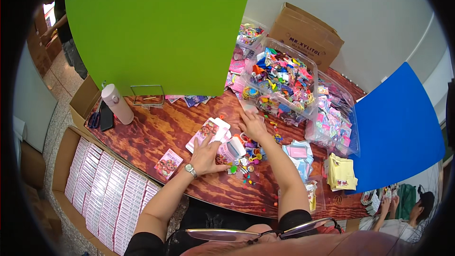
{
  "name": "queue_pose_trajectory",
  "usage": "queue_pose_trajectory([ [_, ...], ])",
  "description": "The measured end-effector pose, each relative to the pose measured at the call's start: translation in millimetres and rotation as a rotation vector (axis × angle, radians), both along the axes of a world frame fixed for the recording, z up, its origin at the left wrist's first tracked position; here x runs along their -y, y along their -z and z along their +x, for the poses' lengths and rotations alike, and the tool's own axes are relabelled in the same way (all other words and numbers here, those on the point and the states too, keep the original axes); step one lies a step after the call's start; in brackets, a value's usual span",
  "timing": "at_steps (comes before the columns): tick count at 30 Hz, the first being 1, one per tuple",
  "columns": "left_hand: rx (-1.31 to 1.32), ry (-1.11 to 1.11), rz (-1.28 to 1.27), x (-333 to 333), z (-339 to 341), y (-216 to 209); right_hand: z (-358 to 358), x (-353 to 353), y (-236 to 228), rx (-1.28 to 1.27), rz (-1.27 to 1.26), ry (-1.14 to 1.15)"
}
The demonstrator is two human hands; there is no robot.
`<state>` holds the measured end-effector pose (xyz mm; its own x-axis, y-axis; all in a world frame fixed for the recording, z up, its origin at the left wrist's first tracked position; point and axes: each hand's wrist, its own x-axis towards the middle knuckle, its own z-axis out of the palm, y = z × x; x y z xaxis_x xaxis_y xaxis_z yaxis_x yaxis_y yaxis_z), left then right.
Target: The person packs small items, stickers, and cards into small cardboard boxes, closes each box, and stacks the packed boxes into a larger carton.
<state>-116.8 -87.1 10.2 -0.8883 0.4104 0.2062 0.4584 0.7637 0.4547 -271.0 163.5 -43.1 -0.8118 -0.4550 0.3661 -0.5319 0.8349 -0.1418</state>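
My left hand (204,157), with a watch on the wrist, has its thumb and a finger around a small pink box (229,151) with an open white flap. Beside it, under the other fingertips, lie more pink boxes (198,141) with open flaps. Farther right, my right hand (253,126) reaches over the table with fingers apart, its tips at a pale packet or card (250,106). Small colourful trinkets (246,161) are scattered between my hands. A separate pink box (168,163) lies left of my left wrist.
Clear tubs of colourful trinkets (284,73) and small packets (329,128) stand at the right. Blue-white cards (298,154) and yellow packets (340,173) lie nearer. A pink bottle (117,105) and dark phone (106,116) are left. A carton of pink boxes (102,185) sits below; people are nearby.
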Motion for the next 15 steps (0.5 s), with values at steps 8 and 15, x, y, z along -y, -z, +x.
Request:
queue_pose_trajectory([
  [8,0.071,-0.128,-0.021,-11.3,13.9,13.3,3.2,44.4,-42.8,0.097,-0.068,-0.151],
  [15,0.082,-0.178,-0.007,-16.9,9.6,10.6,-3.7,22.2,-16.0,0.031,0.152,-0.376],
])
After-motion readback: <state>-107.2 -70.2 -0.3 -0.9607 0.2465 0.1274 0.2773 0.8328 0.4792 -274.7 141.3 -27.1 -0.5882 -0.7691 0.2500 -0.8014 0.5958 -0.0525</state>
